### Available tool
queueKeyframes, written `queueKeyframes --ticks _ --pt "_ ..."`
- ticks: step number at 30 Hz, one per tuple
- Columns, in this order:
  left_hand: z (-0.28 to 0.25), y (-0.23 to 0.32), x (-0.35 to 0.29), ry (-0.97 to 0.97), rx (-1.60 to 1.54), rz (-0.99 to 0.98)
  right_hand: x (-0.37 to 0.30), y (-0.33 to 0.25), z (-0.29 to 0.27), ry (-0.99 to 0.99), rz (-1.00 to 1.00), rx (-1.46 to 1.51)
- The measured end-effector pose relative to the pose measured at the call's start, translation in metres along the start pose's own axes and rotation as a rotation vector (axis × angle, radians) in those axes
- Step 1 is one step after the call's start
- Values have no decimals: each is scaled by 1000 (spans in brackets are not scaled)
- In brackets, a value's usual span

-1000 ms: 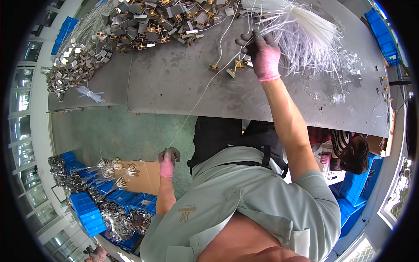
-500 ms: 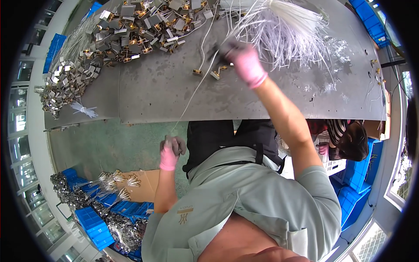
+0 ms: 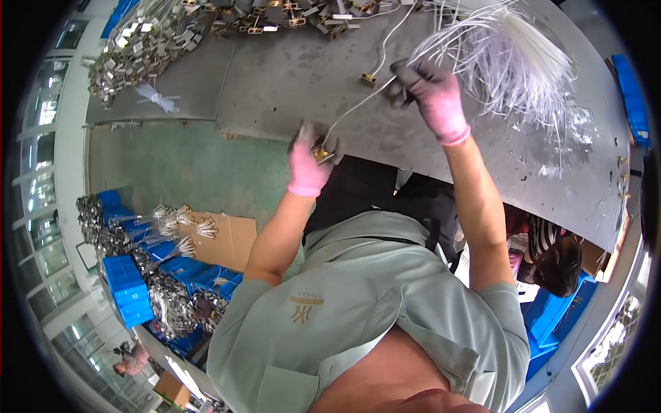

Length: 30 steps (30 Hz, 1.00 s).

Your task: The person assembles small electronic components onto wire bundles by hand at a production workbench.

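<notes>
My left hand [image 3: 308,162], in a pink and grey glove, is closed on a small brass metal piece [image 3: 320,154] at the near edge of the grey worktable [image 3: 289,82]. A thin white wire [image 3: 358,103] runs taut from that piece up to my right hand [image 3: 430,93], also gloved, which pinches the wire's other end. Right beside my right hand lies a fanned bundle of white wires [image 3: 513,58]. Another brass piece [image 3: 369,78] with its wire lies on the table between my hands.
A heap of metal clips [image 3: 138,51] covers the table's far left and back edge. A white tie bundle [image 3: 157,98] lies near it. Blue bins with metal parts [image 3: 148,275] and cardboard [image 3: 224,241] sit on the green floor at left. Another person [image 3: 551,258] is low at right.
My left hand rose from beside my body to the table edge and took the brass piece. My right hand drew a wire out of the bundle area; the wire now stretches between both hands.
</notes>
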<state>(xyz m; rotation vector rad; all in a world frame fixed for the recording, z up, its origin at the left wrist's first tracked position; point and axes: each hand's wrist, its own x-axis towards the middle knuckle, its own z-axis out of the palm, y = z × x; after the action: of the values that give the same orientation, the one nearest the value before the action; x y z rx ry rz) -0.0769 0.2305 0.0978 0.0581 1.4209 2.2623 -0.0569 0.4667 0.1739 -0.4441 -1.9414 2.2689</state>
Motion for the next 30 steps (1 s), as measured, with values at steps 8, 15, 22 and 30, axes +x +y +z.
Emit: queueKeyframes --ticks 8,15,22,30 --pt "36 6 31 5 237 7 -12 6 43 -165 102 -114" --pt "69 22 102 -90 868 473 47 6 -50 160 85 -452" --pt "86 42 221 296 1491 368 -1 41 -49 163 81 -175" --pt "86 43 239 329 1580 417 -16 56 -29 50 150 -70"
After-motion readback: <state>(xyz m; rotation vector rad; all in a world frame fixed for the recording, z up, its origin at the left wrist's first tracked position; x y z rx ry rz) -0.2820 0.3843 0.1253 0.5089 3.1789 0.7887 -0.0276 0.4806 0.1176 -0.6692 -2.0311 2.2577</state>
